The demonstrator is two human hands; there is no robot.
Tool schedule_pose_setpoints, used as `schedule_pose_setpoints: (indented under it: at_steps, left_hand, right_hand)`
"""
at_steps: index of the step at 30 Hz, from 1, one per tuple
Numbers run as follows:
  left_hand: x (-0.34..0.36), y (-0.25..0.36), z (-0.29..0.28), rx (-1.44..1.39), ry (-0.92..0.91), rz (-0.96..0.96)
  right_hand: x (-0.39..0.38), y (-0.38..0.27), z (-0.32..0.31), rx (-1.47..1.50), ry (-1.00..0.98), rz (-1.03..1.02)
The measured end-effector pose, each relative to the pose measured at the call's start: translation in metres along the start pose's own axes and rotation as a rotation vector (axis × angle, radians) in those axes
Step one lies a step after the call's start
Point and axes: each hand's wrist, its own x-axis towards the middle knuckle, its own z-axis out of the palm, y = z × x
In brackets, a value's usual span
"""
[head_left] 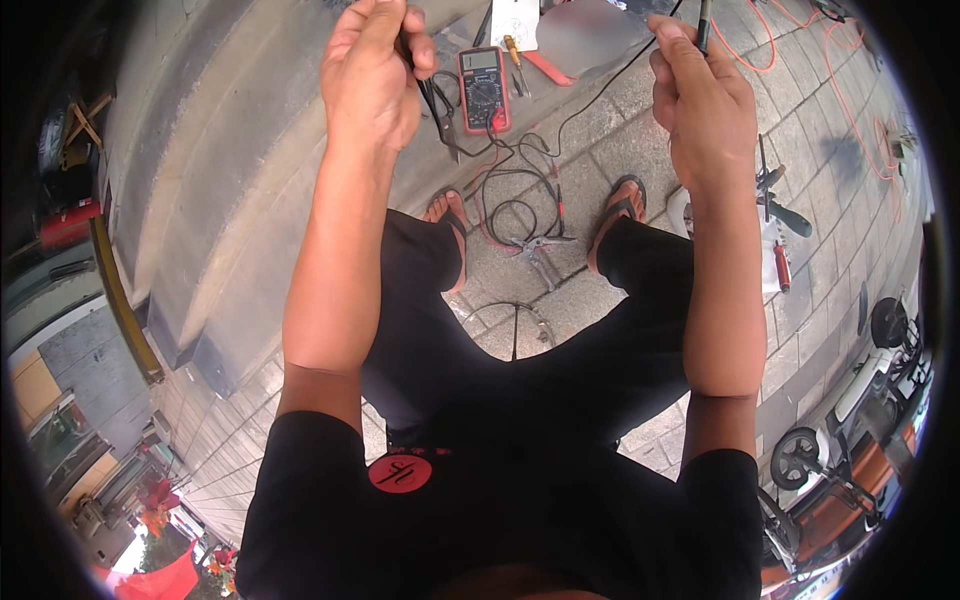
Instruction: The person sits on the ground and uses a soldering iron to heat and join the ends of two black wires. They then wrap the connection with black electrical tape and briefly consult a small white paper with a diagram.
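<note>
My left hand (372, 70) is raised at the top left, fingers closed on a dark, thin object (410, 52), too hidden to name exactly. My right hand (705, 105), at the top right, is closed on a black rod-like piece (704, 30), with a thin black cable near it. Between my hands, a red digital multimeter (481, 75) lies on a pale step, its leads plugged in. Beside it are a yellow-handled screwdriver (513, 50), a white paper (514, 20) and a red strip (547, 69). Cutters (446, 135) lie below my left hand.
Coiled black and red leads (515, 215) and pliers (533, 243) lie between my sandalled feet. Tools (785, 225) and a red-handled screwdriver (782, 268) are at right. Orange cables (860, 110) run across the upper-right paving. Wheeled vehicles (800, 455) stand lower right. Stone steps (190, 200) fill the left.
</note>
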Motion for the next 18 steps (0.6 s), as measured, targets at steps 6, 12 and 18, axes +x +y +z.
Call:
schedule_pose_setpoints:
  at_steps: [6,12,18]
  left_hand:
    - [-0.007,-0.013,0.006,0.024,-0.019,0.015]
    - [-0.02,-0.01,0.019,0.121,-0.199,0.18]
    - [-0.031,-0.019,0.036,0.24,-0.341,0.204]
  right_hand:
    - [-0.009,-0.004,0.011,-0.011,-0.032,0.005]
    - [-0.011,-0.008,0.017,0.0,-0.077,0.048]
    - [-0.021,-0.009,0.03,0.219,-0.231,0.194]
